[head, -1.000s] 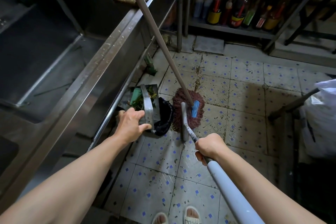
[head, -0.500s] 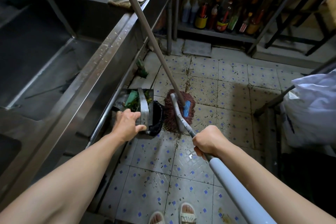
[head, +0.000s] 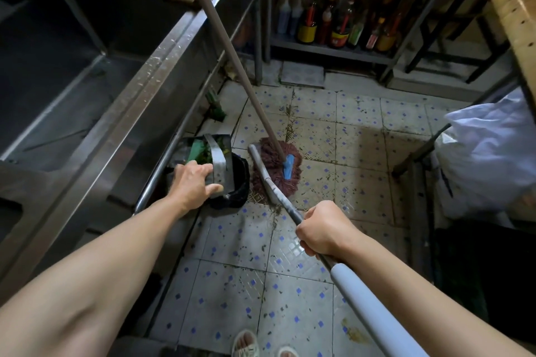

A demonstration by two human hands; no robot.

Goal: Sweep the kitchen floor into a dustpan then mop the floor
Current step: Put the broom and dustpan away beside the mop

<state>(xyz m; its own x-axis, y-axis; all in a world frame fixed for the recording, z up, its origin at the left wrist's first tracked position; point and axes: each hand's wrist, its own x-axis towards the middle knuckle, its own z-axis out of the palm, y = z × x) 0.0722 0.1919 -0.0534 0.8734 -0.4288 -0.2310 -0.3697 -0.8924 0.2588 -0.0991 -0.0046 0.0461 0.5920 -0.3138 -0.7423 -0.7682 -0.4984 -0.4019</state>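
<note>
Our view has tipped up a little; against the mop (head: pixel 275 168), the squeegee head (head: pixel 262 174) has slid further forward, while our left hand (head: pixel 195 185) reaches deeper onto the dustpan (head: pixel 219 165)

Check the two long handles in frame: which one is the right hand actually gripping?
The grey handle, low and running down to the floor head beside the mop. The right hand is wrapped round it. The brown handle stands free against the counter, untouched.
</note>
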